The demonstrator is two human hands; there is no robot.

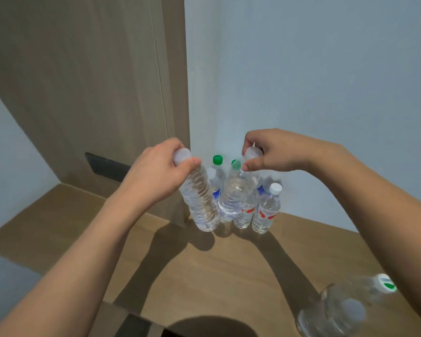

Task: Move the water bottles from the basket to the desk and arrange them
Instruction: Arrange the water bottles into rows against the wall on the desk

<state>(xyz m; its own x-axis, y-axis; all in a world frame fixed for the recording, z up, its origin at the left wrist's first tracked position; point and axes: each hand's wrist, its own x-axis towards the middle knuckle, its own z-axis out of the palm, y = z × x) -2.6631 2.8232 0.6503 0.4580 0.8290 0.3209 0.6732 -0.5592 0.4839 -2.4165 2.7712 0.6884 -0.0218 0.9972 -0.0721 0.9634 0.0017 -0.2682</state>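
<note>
My left hand grips a clear ribbed water bottle by its white cap; the bottle hangs tilted just above the wooden desk. My right hand holds a second clear bottle by its white cap, also tilted, its base close to the first. Behind them several bottles stand in the desk's back corner: one with a green cap, and one with a white cap and red label. The basket is not in view.
A wooden cabinet panel rises at the left of the corner, with a dark handle. A pale wall stands behind the desk. Two blurred bottles are at the near right edge of the desk.
</note>
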